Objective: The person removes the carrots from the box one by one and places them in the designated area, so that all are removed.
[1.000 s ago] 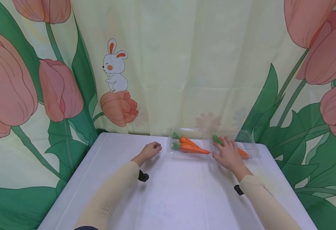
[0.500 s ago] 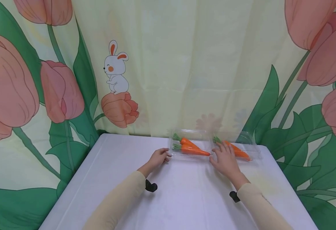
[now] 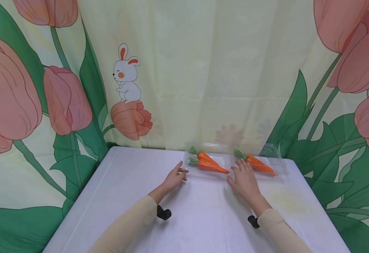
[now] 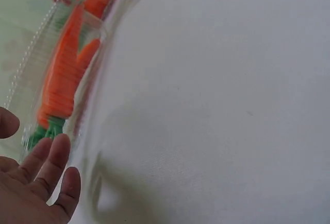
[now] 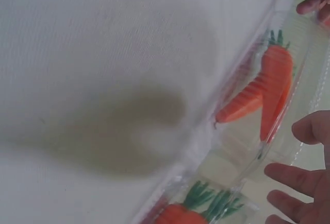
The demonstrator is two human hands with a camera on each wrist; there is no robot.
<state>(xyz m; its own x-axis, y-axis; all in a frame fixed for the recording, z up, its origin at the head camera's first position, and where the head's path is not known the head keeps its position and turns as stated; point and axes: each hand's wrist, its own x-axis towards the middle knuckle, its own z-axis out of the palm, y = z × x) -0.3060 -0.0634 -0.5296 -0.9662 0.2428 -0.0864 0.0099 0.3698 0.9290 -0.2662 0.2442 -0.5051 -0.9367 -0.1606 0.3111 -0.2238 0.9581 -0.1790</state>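
Note:
A clear plastic box (image 3: 220, 151) with two orange carrots (image 3: 208, 166) with green tops stands at the far edge of the table. My left hand (image 3: 175, 177) is at its left end, fingers extended and spread near the carrot tops, as the left wrist view shows. By the right end of that box is my right hand (image 3: 246, 180), its fingers spread at the near side where the two boxes meet. Beside it, a second clear box (image 3: 276, 160) holds more carrots (image 3: 257, 164), partly hidden behind the right fingertips. Neither hand grips anything.
A white cloth covers the table (image 3: 200, 214). Right behind the boxes hangs a pale curtain (image 3: 184, 88) printed with tulips and a rabbit. A black wrist mount (image 3: 164, 212) hangs below the left forearm, another (image 3: 253, 222) below the right.
My left hand has moved right, up to the left box's end, and its fingers have spread. My right hand has drawn back and left from over the right box, uncovering its carrots.

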